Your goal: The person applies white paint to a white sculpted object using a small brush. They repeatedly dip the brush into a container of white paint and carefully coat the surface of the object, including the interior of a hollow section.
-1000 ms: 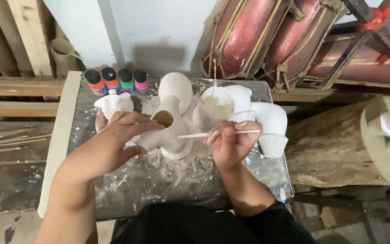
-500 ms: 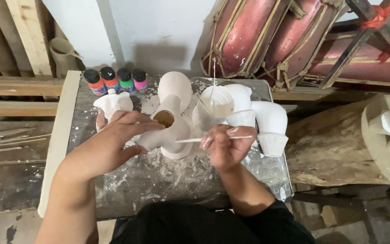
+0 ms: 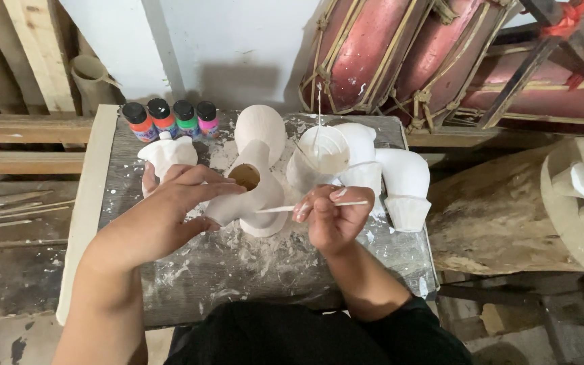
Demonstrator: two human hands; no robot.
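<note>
Right, quick notes, head view only.
L hand: left hand wrapped round a white plaster piece, fingers curled over its left side, thumb underneath; firm grip, piece held tilted just above the table.
R hand: right hand pinching a thin pale stick betw. thumb and fingertips, other fingers curled in; stick runs about level, its tip touching the plaster piece's right flank.
Plaster piece: hollow, round opening w/ brownish inside facing up; sits mid-table, betw. both hands.
Table: grey work board, smeared w/ white dust and crumbs.
Behind piece: rounded white cast just beyond it; more white casts clustered to the right, touching one another.
Far left: small white cast near L hand's fingertips.
Paints: four small bottles, black caps, in a row at the board's back-left edge; orange, red, green, pink.
Backdrop: red drums w/ cord lacing lean at the wall.
</note>
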